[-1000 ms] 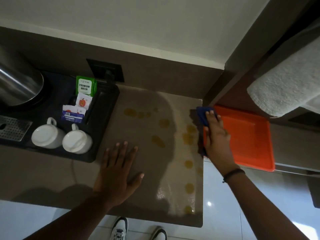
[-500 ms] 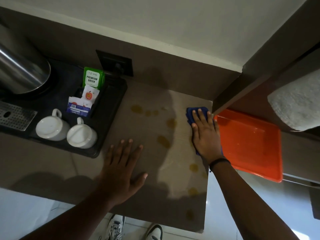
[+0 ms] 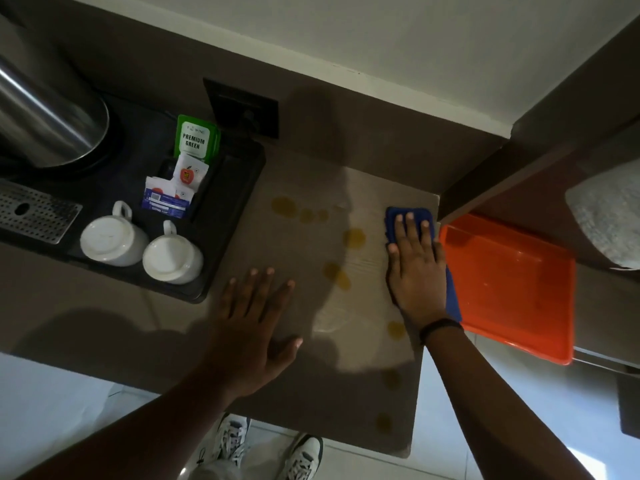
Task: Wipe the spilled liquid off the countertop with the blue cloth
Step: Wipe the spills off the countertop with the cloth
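Pressing flat with fingers spread, the right hand (image 3: pixel 414 268) is pinning the blue cloth (image 3: pixel 408 216) against the countertop (image 3: pixel 311 393) by its right edge, just beside the orange tray (image 3: pixel 512 289), while the left hand (image 3: pixel 252 327) is lying open, gripping nothing, left of the cloth. Yellowish droplets (image 3: pixel 353 237) are dotting the bare surface left of the cloth and nearer along that edge; farther left, a black tray (image 3: pixel 235 202) is bounding the open room.

A pale wall (image 3: pixel 415 36) rises above a brown backsplash (image 3: pixel 346 133); glossy white floor tiles (image 3: pixel 485 393) lie below.
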